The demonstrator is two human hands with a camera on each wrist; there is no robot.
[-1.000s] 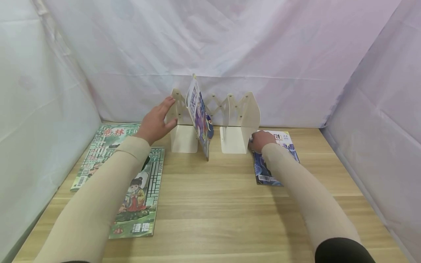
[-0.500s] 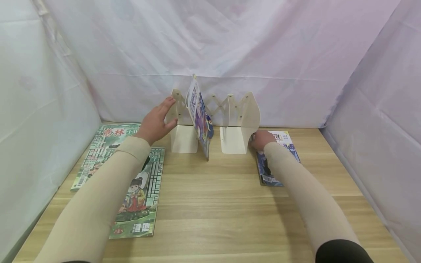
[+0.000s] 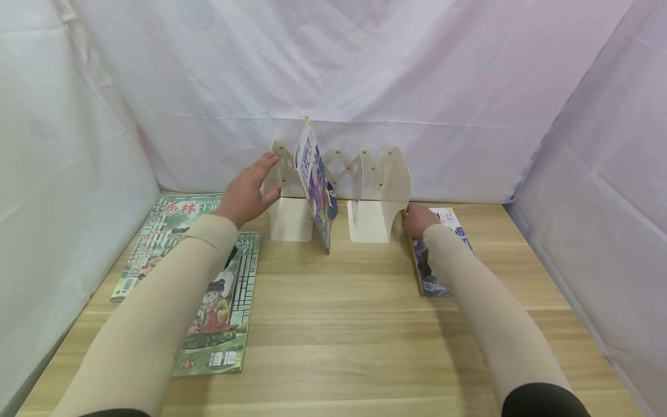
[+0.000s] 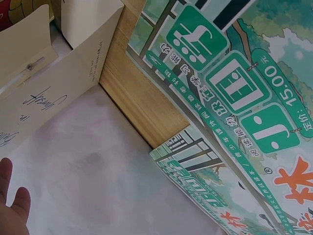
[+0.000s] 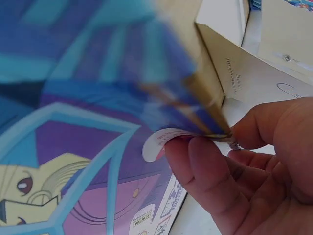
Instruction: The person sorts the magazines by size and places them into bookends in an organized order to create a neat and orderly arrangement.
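Note:
My left hand, fingers straight, rests against the left end panel of a cream metal expanding book rack. One colourful magazine leans upright in the rack. To the right of the rack, my right hand pinches the left edge of a blue-purple magazine, which is tilted with that edge raised. In the right wrist view, thumb and fingers grip its spine edge beside a white round sticker. My right forearm hides part of this magazine in the head view.
Two green magazines, one farther back and one nearer, lie at the left, partly under my left arm. The wooden table is bounded by white cloth at the back and both sides.
My right hand has shifted slightly right, and the left edge of the blue-purple magazine has risen, tipping it to the right. My left hand and the rack stay nearly still.

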